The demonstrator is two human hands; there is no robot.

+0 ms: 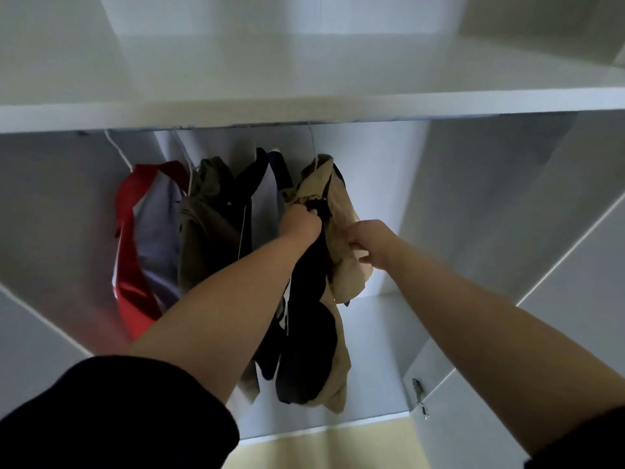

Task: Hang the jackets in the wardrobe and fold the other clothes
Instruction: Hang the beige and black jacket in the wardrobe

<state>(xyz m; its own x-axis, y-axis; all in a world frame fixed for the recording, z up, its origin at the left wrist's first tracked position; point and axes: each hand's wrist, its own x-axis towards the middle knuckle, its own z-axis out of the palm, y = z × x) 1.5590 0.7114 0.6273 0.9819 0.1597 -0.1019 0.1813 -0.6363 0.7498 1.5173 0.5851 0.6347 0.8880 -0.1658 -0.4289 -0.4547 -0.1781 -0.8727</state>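
Jackets on the rail: four. Red and grey jacket (135, 231) at far left; olive jacket (203, 225) next; dark navy jacket (260, 184) third; tan jacket (341, 211) with black lining at right.

Hangers: four thin white hooks visible, one above each jacket; first hanger (116, 147) clearest at left.

Hands: two, left hand (301, 221) and right hand (370, 242), both on the tan jacket.

Shelves: one white shelf (304, 106) across the top.

Door hinges: one metal hinge (419, 397), lower right.
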